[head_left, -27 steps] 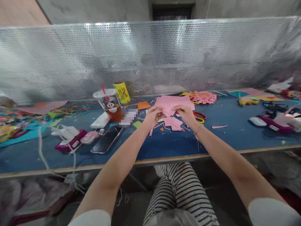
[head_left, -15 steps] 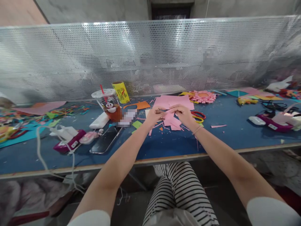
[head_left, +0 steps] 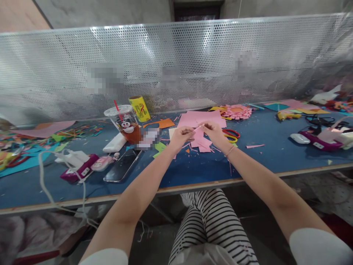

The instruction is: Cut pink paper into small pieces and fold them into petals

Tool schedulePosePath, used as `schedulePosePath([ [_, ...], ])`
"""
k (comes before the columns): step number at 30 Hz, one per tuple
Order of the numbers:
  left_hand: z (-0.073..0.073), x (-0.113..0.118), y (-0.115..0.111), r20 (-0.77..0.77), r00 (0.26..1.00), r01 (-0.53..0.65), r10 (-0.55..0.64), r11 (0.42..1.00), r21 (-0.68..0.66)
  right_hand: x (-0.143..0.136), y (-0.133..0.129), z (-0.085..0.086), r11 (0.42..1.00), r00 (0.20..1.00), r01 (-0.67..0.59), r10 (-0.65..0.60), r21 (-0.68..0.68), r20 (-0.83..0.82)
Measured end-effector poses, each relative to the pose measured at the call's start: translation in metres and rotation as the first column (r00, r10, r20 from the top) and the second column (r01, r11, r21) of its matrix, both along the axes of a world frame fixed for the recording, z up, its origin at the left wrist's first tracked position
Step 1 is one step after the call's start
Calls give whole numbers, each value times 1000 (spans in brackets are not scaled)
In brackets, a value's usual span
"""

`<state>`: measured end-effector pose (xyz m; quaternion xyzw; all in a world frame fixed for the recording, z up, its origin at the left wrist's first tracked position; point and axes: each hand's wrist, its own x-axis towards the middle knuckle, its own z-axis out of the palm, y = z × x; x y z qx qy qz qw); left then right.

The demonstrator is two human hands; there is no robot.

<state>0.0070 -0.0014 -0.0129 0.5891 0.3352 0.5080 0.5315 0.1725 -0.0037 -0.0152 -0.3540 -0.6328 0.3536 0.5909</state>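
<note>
Between my two hands is a small piece of pink paper [head_left: 198, 127], seen nearly edge-on. My left hand [head_left: 181, 137] pinches its left end, and the fingers of my right hand [head_left: 213, 131] close on its right end. Below it lie cut pink paper pieces [head_left: 202, 142] and thin scraps on the blue table. A larger pink sheet [head_left: 190, 117] lies just behind my hands. Scissors with red and yellow handles [head_left: 232, 135] rest beside my right hand. Farther back sits a fringed pink paper ring [head_left: 237, 112] with an orange middle.
Left of my hands stand a lidded drink cup [head_left: 127, 125] with a red straw and a yellow roll [head_left: 139, 109]. A phone [head_left: 122, 165] and a purple power strip [head_left: 79, 168] with white cables lie nearer. At right are a yellow glue gun [head_left: 288, 115] and another power strip [head_left: 322, 142].
The pink paper between my fingers has turned from showing its flat face to nearly edge-on. Both hands stay in about the same place, and the view has shifted slightly.
</note>
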Motion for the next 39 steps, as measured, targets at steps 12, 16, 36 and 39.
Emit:
schedulePosePath([
  [12,4,2,-5,-39,999,34,-36,999,-39,-1,0,-1,997,988,-61,53,-54,-147],
  [16,6,3,-8,-53,997,50,-53,997,-52,0,2,-3,999,992,-33,29,-30,-124],
  [36,4,2,-5,-52,998,41,-43,998,-43,1,3,-4,993,967,-116,107,-26,-230],
  [39,3,2,-6,-48,997,50,-52,997,-51,0,1,-2,993,970,-107,95,-41,-224],
])
